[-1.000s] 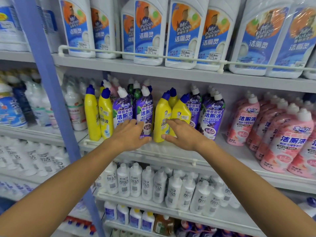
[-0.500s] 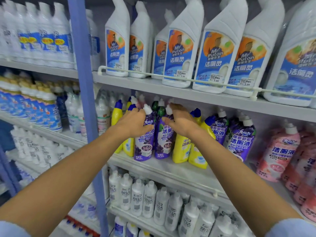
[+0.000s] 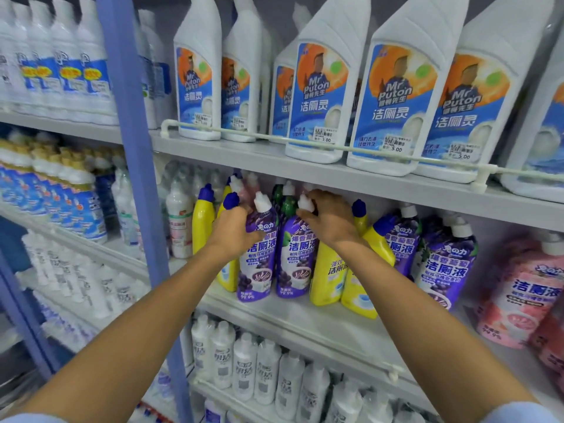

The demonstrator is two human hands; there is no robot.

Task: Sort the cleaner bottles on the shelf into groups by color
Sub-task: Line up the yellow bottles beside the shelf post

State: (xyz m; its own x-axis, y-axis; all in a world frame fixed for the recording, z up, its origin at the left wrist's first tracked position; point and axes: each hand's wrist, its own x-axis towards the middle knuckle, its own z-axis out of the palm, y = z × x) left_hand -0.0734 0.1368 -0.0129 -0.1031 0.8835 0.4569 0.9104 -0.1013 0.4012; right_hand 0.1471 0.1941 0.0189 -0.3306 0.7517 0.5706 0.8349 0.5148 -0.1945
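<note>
Bright even light, blurred left side, wide-angle bending at edges.

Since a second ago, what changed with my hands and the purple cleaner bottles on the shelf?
Both hands rose from the bottles' bases to their tops. The left hand now grips the shoulder of the left purple white-capped plastic bottle; the right hand holds the neck of the right purple white-capped bottle. Bottle order is unchanged: yellow blue-capped bottles flank the pair.

Shelf (image 3: 305, 323), purple btls (image 3: 254, 270), yellow btls (image 3: 325, 270), pink btls (image 3: 525, 300), poss. green btl (image 3: 288, 206)
</note>
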